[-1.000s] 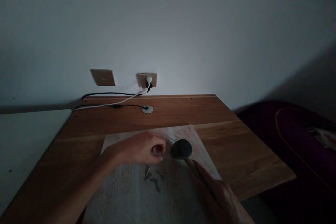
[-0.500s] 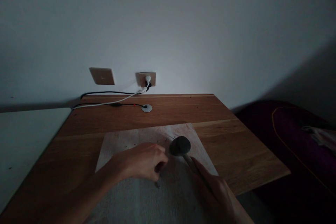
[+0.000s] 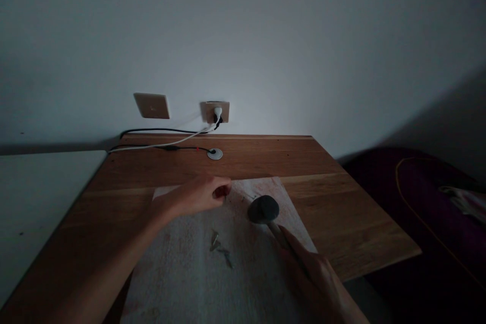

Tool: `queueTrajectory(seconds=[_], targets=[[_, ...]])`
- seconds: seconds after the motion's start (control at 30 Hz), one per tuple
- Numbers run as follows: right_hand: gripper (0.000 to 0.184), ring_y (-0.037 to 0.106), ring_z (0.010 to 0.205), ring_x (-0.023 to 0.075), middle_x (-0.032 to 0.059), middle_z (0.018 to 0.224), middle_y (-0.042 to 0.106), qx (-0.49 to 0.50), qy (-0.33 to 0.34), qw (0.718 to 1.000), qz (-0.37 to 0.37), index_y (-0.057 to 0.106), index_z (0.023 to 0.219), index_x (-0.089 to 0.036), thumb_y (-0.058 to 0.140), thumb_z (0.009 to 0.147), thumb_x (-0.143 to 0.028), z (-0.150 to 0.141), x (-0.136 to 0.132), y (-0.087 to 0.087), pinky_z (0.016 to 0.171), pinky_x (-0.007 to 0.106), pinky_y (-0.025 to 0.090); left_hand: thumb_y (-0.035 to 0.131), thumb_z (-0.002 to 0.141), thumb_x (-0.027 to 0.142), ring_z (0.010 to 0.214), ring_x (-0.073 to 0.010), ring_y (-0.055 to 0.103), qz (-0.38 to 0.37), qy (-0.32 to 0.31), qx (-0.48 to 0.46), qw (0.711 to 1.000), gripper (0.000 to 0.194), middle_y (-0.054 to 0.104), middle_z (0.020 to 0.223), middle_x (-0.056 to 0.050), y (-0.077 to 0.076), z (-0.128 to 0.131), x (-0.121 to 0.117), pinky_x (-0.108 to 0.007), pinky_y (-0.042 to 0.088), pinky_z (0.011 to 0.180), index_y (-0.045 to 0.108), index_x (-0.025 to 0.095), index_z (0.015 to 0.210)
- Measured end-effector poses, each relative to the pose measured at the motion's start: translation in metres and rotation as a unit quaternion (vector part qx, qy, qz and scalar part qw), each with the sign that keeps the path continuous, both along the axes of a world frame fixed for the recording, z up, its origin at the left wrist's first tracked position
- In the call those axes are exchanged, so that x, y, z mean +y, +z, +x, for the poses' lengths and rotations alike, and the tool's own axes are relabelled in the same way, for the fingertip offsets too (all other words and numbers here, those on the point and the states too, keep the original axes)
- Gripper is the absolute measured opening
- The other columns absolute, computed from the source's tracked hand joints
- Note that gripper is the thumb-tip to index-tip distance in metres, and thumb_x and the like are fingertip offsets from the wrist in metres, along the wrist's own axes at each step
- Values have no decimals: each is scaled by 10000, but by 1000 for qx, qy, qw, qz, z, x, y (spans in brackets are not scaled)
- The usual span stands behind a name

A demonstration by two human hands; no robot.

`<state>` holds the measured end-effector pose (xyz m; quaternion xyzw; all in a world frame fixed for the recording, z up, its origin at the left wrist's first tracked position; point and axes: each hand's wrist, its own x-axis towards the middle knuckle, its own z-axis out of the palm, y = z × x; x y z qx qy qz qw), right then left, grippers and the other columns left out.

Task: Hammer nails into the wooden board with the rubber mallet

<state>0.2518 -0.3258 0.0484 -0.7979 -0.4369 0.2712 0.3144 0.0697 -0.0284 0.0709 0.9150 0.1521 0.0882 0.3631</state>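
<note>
In my right hand is a mallet with a dark, rounded head, gripped by its handle and held over the right part of a pale wooden board. My left hand is closed in a pinch above the board's far edge. A thin tip, apparently of a nail, shows under its fingers; the rest is hidden. Several small metal pieces that look like nails lie loose mid-board. Just beyond the mallet head, a few tiny dark marks and a thin sliver show near the far edge, too small to name.
The board lies on a brown wooden table. Black and white cables run along its back to a wall socket and a round grommet. A white panel borders the left; a dark purple surface lies right.
My left hand has moved away from me, from over the loose nails to the board's far edge, uncovering the pile. My right hand and the mallet have hardly moved.
</note>
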Motion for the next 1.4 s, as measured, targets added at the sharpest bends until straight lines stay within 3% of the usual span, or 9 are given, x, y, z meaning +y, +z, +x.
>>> queueTrajectory(seconds=[0.27, 0.43, 0.57, 0.83, 1.23, 1.4], targets=[[656, 783, 1212, 356, 136, 1368, 798, -7, 7, 1000, 3, 645, 1550, -191, 473, 1079, -615, 2, -1, -5, 1004, 466, 617, 624, 810, 57, 742, -173, 699, 37, 7, -12, 999, 171, 754, 825, -2, -12, 7, -5, -273, 417, 685, 682, 210, 861], [639, 767, 1243, 363, 137, 1352, 805, -4, 6, 1000, -21, 633, 1563, -173, 455, 1082, -556, 0, 1, 1, 996, 462, 616, 635, 822, 43, 775, -178, 719, 22, -9, -18, 1000, 175, 771, 840, -7, -11, 10, -10, -270, 435, 708, 690, 204, 866], [661, 763, 1248, 357, 122, 1362, 803, 7, 5, 1000, -28, 626, 1575, -202, 452, 1074, -596, -2, 2, 7, 1001, 452, 608, 641, 827, 42, 780, -177, 714, 30, 0, -25, 999, 171, 771, 850, -9, -13, 11, -10, -273, 435, 717, 687, 201, 872], [710, 741, 1288, 365, 151, 1412, 771, 20, 34, 998, -47, 559, 1614, -141, 423, 1093, -604, 4, 3, 7, 1032, 474, 598, 646, 820, 57, 786, -184, 700, 25, -6, -22, 999, 153, 762, 861, -11, -19, 11, -10, -286, 424, 717, 663, 200, 870], [632, 748, 1272, 371, 120, 1392, 789, 13, -6, 1000, -20, 652, 1544, -203, 478, 1074, -588, -3, 3, 9, 1048, 497, 589, 671, 813, 67, 742, -156, 656, -75, 21, -99, 992, 129, 711, 802, 12, -46, 9, -9, -260, 442, 686, 697, 186, 854], [659, 718, 1322, 378, 132, 1423, 767, 15, -3, 999, -31, 649, 1550, -194, 465, 1072, -609, -2, 5, 13, 1029, 454, 602, 649, 825, 60, 759, -156, 662, -81, 15, -120, 989, 157, 719, 832, 3, -51, 10, -11, -265, 459, 710, 717, 187, 888]])
